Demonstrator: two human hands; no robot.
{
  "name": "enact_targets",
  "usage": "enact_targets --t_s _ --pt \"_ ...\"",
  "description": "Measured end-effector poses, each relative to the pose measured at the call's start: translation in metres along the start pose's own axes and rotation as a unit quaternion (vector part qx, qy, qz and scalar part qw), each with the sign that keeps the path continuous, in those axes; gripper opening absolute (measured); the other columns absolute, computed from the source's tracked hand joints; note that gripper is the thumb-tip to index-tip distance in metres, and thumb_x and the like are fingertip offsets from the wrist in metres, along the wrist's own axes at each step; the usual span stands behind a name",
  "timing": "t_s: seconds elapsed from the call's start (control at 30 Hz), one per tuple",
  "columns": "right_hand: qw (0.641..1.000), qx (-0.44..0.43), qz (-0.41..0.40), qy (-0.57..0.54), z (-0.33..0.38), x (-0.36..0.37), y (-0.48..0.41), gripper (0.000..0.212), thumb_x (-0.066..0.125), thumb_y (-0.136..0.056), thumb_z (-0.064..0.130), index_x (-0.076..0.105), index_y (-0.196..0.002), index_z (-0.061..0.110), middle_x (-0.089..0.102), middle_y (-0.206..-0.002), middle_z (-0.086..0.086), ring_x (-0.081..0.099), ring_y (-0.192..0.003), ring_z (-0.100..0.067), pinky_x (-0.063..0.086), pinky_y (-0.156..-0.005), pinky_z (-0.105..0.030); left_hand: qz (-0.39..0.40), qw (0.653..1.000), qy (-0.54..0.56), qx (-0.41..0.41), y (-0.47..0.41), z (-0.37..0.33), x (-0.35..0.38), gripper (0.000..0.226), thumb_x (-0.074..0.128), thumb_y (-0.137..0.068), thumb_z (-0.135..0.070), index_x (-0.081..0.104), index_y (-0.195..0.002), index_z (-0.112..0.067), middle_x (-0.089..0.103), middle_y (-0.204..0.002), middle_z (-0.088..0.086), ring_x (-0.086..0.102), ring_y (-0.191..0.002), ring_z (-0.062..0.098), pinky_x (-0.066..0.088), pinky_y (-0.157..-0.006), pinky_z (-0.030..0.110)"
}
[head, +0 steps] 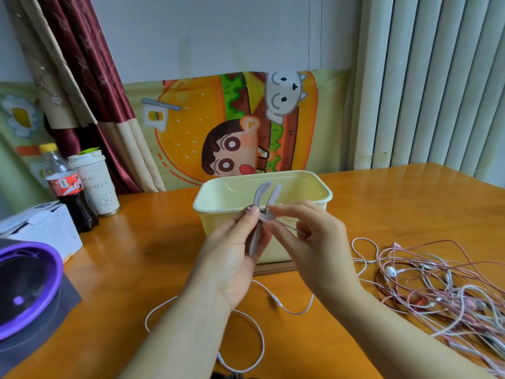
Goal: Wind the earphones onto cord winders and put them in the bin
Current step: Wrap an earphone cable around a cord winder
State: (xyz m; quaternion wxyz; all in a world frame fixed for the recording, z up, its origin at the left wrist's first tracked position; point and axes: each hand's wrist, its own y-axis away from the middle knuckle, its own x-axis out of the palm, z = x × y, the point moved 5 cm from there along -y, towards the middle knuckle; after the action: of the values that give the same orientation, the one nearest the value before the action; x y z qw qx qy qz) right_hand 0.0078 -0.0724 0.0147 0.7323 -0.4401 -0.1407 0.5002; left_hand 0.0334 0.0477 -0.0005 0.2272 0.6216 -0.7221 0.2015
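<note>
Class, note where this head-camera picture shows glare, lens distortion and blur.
Head view: glare streaks the wooden table left of the bin; the wide lens tilts the white ribbed panel; the purple-rimmed object is soft; the cord winder is fairly sharp.

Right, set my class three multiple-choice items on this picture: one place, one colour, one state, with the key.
1. Where is the pile of earphones? A) on the floor B) on the table, right of the bin C) in the bin
2. What colour is the cola bottle cap? A) blue B) yellow C) green
3. The cord winder is: A) held in the left hand B) lying in the bin C) lying on the table
Key: 1B, it lies beside the bin; 2B, it shows yellow; 3A, the left hand grips it while the right hand pinches the earphone cord.
</note>
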Motion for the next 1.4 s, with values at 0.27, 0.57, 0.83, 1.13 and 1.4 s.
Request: enact_targets --t_s 0.27,0.57,0.83,1.13,1.4 --pt "0.996 -0.074 0.027 0.034 0.001 -0.009 -0.007 0.021 0.073 -0.078 0.011 0.074 -0.099 0.007 0.067 -0.086 0.001 0.051 -0.071 0.017 0.034 -0.061 0.001 -0.042 0.998 -0.038 -0.026 0.003 0.010 -0.002 0.018 0.065 -0.084 -0.027 0.076 -0.096 -0.021 0.076 -0.098 0.003 0.067 -0.100 0.017 0.051 -0.077 0.032" --pt "0.990 -0.056 0.130 0.001 0.008 -0.019 -0.023 0.022 0.072 -0.081 0.015 0.074 -0.103 0.010 0.068 -0.089 0.005 0.053 -0.067 0.016 0.036 -0.059 0.000 0.061 0.992 -0.108 -0.035 -0.005 -0.012 -0.006 0.024 0.069 -0.066 -0.021 0.078 -0.087 -0.014 0.073 -0.087 0.004 0.067 -0.071 0.010 0.056 -0.064 0.019" --pt "0.983 -0.011 0.177 -0.036 0.007 -0.022 -0.028 0.027 0.068 -0.079 0.028 0.073 -0.104 0.022 0.070 -0.091 0.011 0.063 -0.085 -0.001 0.046 -0.070 -0.011 0.111 0.978 -0.172 -0.029 -0.004 -0.020 -0.005 0.019 0.069 -0.064 -0.020 0.081 -0.078 -0.023 0.076 -0.092 0.002 0.071 -0.075 0.009 0.055 -0.070 0.020" --pt "0.981 -0.038 0.189 -0.035 0.016 -0.026 -0.028 0.031 0.071 -0.078 0.020 0.071 -0.108 0.014 0.065 -0.084 0.014 0.053 -0.063 0.012 0.035 -0.055 -0.002 0.116 0.976 -0.184 -0.015 0.001 -0.026 -0.002 0.025 0.069 -0.066 -0.020 0.079 -0.088 -0.014 0.076 -0.096 0.007 0.071 -0.078 0.011 0.057 -0.072 0.019" --pt "0.978 -0.127 0.158 0.042 0.020 -0.027 -0.028 0.032 0.069 -0.079 0.020 0.071 -0.108 0.009 0.069 -0.092 0.004 0.052 -0.070 0.018 0.035 -0.057 0.001 0.108 0.979 -0.174 -0.007 0.002 -0.025 0.001 0.021 0.070 -0.063 -0.021 0.081 -0.081 -0.022 0.077 -0.092 0.003 0.071 -0.073 0.010 0.056 -0.067 0.019"
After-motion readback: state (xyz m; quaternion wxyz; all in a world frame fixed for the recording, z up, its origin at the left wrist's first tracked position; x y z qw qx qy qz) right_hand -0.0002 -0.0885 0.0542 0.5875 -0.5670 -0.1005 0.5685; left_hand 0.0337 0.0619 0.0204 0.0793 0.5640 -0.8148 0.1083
